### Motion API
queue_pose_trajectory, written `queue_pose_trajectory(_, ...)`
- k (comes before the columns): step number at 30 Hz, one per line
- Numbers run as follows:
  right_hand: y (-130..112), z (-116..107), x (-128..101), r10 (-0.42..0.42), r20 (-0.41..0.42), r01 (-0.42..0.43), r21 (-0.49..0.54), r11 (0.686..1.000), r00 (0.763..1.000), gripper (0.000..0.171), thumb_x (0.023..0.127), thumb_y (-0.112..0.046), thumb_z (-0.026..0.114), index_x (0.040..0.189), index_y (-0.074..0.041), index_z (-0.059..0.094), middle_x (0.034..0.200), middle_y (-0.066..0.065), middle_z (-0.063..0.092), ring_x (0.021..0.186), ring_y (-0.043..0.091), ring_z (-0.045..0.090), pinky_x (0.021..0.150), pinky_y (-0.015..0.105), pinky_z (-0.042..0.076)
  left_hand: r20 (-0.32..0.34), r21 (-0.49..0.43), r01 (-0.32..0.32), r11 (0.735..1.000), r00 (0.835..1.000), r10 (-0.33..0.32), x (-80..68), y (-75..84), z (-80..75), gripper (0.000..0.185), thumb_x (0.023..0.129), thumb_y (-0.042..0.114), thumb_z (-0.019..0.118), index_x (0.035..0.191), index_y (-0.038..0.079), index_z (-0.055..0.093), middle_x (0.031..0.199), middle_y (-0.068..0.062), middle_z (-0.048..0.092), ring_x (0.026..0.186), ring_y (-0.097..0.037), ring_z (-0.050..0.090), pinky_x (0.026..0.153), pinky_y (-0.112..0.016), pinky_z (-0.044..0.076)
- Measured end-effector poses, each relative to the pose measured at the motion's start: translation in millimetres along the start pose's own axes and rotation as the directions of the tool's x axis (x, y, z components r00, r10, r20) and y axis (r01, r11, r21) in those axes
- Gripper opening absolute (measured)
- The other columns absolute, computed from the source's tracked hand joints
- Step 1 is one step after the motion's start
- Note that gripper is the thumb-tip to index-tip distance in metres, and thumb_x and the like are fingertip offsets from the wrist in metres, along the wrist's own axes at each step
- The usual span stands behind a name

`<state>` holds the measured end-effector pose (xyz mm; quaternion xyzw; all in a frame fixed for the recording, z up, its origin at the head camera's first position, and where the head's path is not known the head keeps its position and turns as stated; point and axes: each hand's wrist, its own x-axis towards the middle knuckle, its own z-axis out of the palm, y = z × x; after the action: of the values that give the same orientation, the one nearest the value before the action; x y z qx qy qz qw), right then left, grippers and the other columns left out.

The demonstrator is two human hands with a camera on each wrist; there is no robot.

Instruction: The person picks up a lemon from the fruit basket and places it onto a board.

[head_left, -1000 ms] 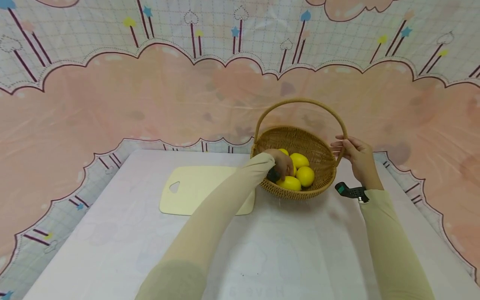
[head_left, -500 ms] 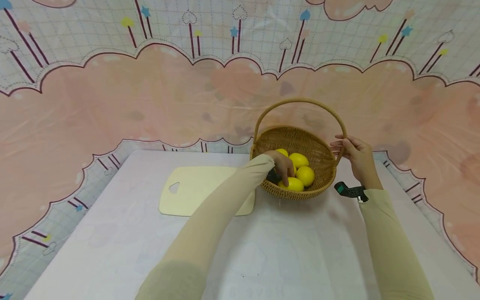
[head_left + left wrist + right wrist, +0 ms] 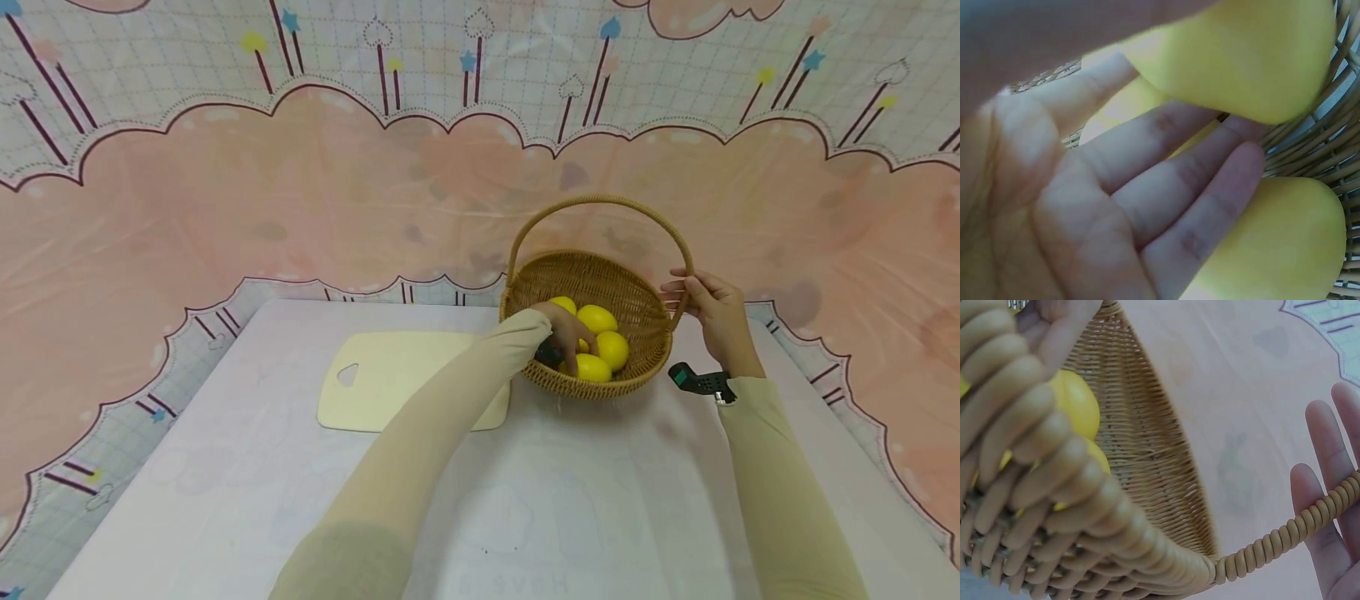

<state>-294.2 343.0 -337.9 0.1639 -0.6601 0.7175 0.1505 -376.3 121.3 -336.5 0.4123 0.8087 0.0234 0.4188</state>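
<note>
1. Four yellow lemons lie together in the wicker basket [image 3: 592, 283], and the nearest lemon [image 3: 594, 367] sits under the fingertips of the left hand [image 3: 564, 332], against the near wall of the weave.
2. In the left wrist view the left fingers [image 3: 1166, 187] lie fairly straight, slid between two lemons, one above the fingertips and one [image 3: 1279, 244] below them. Whether the thumb closes on either fruit cannot be told, since it is a blur across the top of the picture.
3. The right hand [image 3: 716, 312] is at the basket's handle [image 3: 600, 202], on the right side; its fingers [image 3: 1325, 506] are straight, and the coiled handle crosses in front of them, so it appears to steady rather than clasp.
4. Beyond the left fingers, a pale cutting board [image 3: 390, 379] lies flat on the table [image 3: 225, 500], just beside the basket.
5. Judged risk: the lemons are round and smooth, so with fingers only wedged between them, one could slip back. A pull against the rim could also tip the basket, because the right hand has no firm hold.
</note>
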Motion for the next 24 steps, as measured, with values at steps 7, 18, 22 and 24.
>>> queue_pose_trajectory(7, -0.5, 1.5, -0.5, 0.008, -0.010, -0.008, -0.015, 1.000, 1.000, 0.022, 0.095, -0.017, 0.052, 0.109, -0.008, 0.067, 0.088, -0.003, 0.073, 0.080, 0.009, 0.070, 0.075, 0.020, 0.056, -0.056, -0.087, -0.008, 0.996, 0.998, 0.003, -1.6, 0.4, 3.4, 0.067, 0.087, 0.022, 0.068, 0.145, 0.014, 0.037, 0.149, -0.012, 0.036, 0.136, -0.023, 0.037, 0.103, -0.031, 0.044)
queue_pose_trajectory(18, -1.1, 1.8, -0.6, 0.003, -0.013, -0.003, -0.009, 1.000, 1.000, 0.027, 0.095, -0.015, 0.051, 0.114, -0.001, 0.063, 0.088, -0.002, 0.073, 0.081, 0.010, 0.071, 0.075, 0.020, 0.056, -0.203, -0.116, -0.059, 0.992, 0.979, 0.034, -2.4, -3.9, 1.6, 0.050, 0.085, 0.012, 0.069, 0.133, 0.013, 0.055, 0.140, -0.009, 0.051, 0.125, -0.019, 0.051, 0.091, -0.022, 0.051)
queue_pose_trajectory(22, -1.6, 2.5, -0.9, 0.005, -0.016, -0.005, -0.015, 1.000, 1.000, 0.026, 0.095, -0.016, 0.052, 0.112, -0.002, 0.064, 0.088, -0.003, 0.073, 0.081, 0.009, 0.070, 0.075, 0.019, 0.056, -0.187, -0.115, -0.039, 0.993, 0.982, 0.017, -3.2, -3.2, 2.3, 0.051, 0.085, 0.011, 0.068, 0.134, 0.015, 0.054, 0.142, -0.006, 0.049, 0.122, -0.016, 0.053, 0.088, -0.019, 0.050)
queue_pose_trajectory(24, -1.6, 2.6, -1.3, 0.006, -0.018, -0.006, -0.020, 1.000, 1.000, 0.025, 0.095, -0.017, 0.052, 0.111, -0.004, 0.065, 0.087, -0.003, 0.073, 0.080, 0.009, 0.070, 0.075, 0.019, 0.056, -0.176, -0.119, -0.042, 0.992, 0.984, 0.021, -2.8, -3.3, 2.8, 0.051, 0.085, 0.011, 0.068, 0.134, 0.015, 0.054, 0.142, -0.006, 0.049, 0.104, -0.011, 0.058, 0.076, -0.016, 0.048)
